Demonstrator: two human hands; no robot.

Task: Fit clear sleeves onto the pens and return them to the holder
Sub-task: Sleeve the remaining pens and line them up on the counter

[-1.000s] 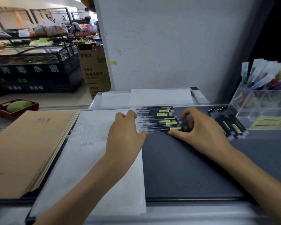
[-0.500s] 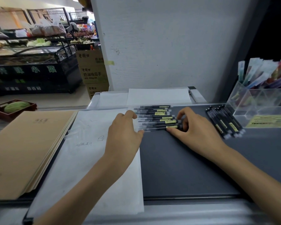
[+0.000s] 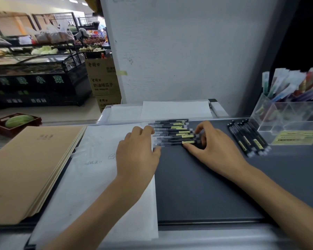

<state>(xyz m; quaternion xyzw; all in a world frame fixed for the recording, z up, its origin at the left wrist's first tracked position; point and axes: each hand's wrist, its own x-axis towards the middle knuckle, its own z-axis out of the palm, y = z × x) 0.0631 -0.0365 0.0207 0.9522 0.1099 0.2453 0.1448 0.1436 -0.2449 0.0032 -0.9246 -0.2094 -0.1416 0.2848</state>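
Observation:
Several black pens with yellow labels (image 3: 172,134) lie side by side in a row on the dark grey counter (image 3: 197,186), most in clear sleeves. My left hand (image 3: 137,154) presses its fingertips against the row's left ends. At the right ends sits my right hand (image 3: 213,147), fingers curled around them and thumb under the nearest pen. A second small group of black pens (image 3: 248,138) lies to the right, beside a clear acrylic holder (image 3: 285,121) with several compartments.
White paper sheets (image 3: 98,177) lie under my left forearm, with a stack of tan notebooks (image 3: 25,168) further left. More sleeved pens stand in the holder's back compartments. A white wall rises behind the counter; shop shelves stand far left.
Both hands have stayed at the two ends of the pen row, squeezing it slightly tighter. The camera has shifted a little, nothing else moved.

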